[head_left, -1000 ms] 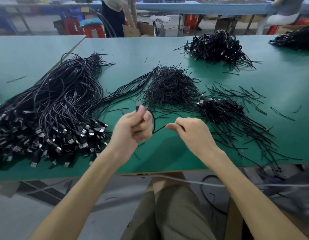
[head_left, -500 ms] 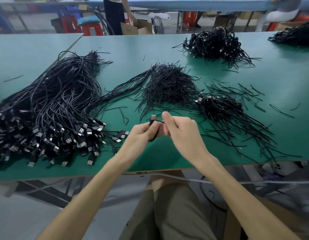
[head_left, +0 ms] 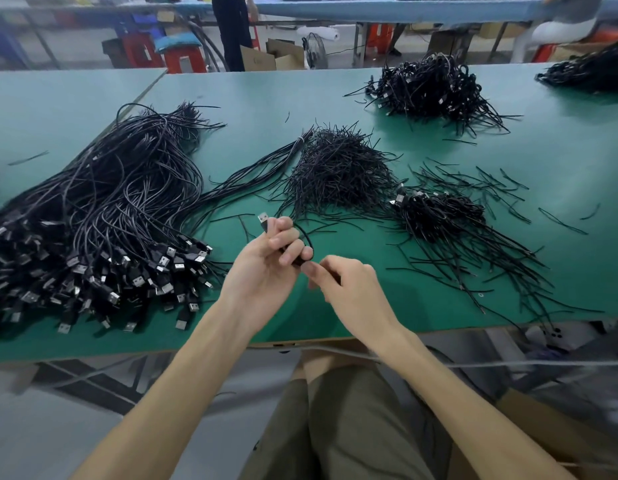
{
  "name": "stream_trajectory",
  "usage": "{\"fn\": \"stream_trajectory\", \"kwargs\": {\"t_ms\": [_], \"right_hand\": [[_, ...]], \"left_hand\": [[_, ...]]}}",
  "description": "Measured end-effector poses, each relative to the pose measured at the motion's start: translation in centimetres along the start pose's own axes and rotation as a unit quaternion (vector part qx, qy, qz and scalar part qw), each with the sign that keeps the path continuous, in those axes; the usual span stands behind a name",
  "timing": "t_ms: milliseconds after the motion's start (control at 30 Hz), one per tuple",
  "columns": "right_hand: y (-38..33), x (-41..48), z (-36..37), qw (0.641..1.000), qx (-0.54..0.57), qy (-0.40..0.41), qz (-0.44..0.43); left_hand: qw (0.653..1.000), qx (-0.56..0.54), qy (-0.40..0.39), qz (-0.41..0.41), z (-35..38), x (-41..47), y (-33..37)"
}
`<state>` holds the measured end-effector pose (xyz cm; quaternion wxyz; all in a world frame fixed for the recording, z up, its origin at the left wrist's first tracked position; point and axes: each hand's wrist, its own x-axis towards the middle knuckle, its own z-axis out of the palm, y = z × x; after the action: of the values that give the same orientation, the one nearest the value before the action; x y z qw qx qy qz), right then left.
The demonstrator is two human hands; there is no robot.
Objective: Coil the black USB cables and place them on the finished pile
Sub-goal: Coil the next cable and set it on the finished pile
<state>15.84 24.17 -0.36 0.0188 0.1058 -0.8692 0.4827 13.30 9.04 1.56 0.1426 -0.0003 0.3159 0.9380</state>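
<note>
One big heap of loose cables (head_left: 92, 230) lies left on the green surface (head_left: 283, 95). The left hand (head_left: 269, 261) grips one coiled USB cable (head_left: 263, 220), plug up; the right hand (head_left: 349, 285) pinches a black strand (head_left: 336, 279). One finished pile (head_left: 439, 216) lies right.

Red stool (head_left: 183, 62), cardboard boxes (head_left: 258, 59), fan (head_left: 314, 50)

Open green tabletop (head_left: 300, 317) at near centre. Loose cable heap (head_left: 92, 220) blocks the left, tie heap (head_left: 335, 171) lies ahead, and coiled cable pile (head_left: 439, 216) with stray strands fills the right.
</note>
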Motion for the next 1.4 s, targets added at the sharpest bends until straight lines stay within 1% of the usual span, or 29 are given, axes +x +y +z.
{"fn": "stream_trajectory", "kwargs": {"t_ms": [67,133,200,233,300,367,567,633,700,767,867,1033,1133,1200,1267,1333,1400], "right_hand": [[-0.1,0.5,-0.3,1.0,-0.014,-0.007,0.005],[-0.3,1.0,-0.5,0.999,-0.016,-0.032,0.006],[-0.7,1.2,-0.4,0.997,0.047,-0.061,0.013],[-0.9,1.2,-0.2,0.994,0.094,-0.058,0.015],[-1.0,1.4,-0.3,0.986,0.164,-0.014,0.008],[-0.9,1.7,-0.7,0.983,0.185,0.009,0.002],[0.1,1.4,-0.9,0.976,0.217,-0.025,0.029],[0.1,1.2,-0.9,0.971,0.236,-0.024,0.03],[0.1,1.3,-0.8,0.971,0.239,-0.013,0.028],[-0.1,1.4,-0.4,0.972,0.231,-0.014,0.033],[-0.1,1.5,0.3,0.975,0.214,-0.021,0.048],[0.8,1.4,-0.4,0.966,0.255,-0.009,0.046],[0.5,1.6,-1.6,0.976,0.215,-0.02,0.012],[0.5,1.7,-1.9,0.992,0.121,-0.017,-0.012],[0.6,1.6,-1.8,0.999,0.018,0.0,-0.031],[0.6,1.6,-1.7,0.999,-0.019,0.026,-0.039],[0.5,1.7,-1.7,0.998,-0.04,0.035,-0.045]], "left_hand": [[0.999,0.03,-0.022,0.007,0.0,0.1,-0.4],[0.999,0.042,-0.025,0.009,-0.2,0.3,-0.8],[0.999,0.038,-0.02,0.004,-0.5,0.3,-1.2],[0.999,0.038,-0.024,0.001,-0.5,0.3,-1.5],[0.998,0.044,-0.044,-0.004,-0.1,0.2,-2.2],[0.996,0.056,-0.063,-0.008,0.1,0.2,-2.6],[0.98,0.151,-0.119,-0.057,-1.0,-0.3,-0.8],[0.976,0.16,-0.132,-0.063,-0.7,-0.3,-0.7],[0.98,0.146,-0.121,-0.063,-0.4,-0.4,-0.8],[0.985,0.134,-0.092,-0.061,-0.5,-0.6,-1.0],[0.987,0.146,-0.047,-0.045,-0.7,-0.6,-1.3],[0.973,0.215,-0.074,-0.04,-0.1,0.1,-1.8],[0.946,0.304,-0.105,-0.043,-0.5,-0.1,-0.4],[0.933,0.341,-0.105,-0.04,-1.0,-0.3,0.0],[0.925,0.373,-0.072,-0.029,-1.2,-0.4,-0.3],[0.913,0.407,-0.039,-0.017,-1.1,-0.3,-0.5],[0.904,0.427,-0.021,-0.007,-1.1,-0.2,-0.4]]}}
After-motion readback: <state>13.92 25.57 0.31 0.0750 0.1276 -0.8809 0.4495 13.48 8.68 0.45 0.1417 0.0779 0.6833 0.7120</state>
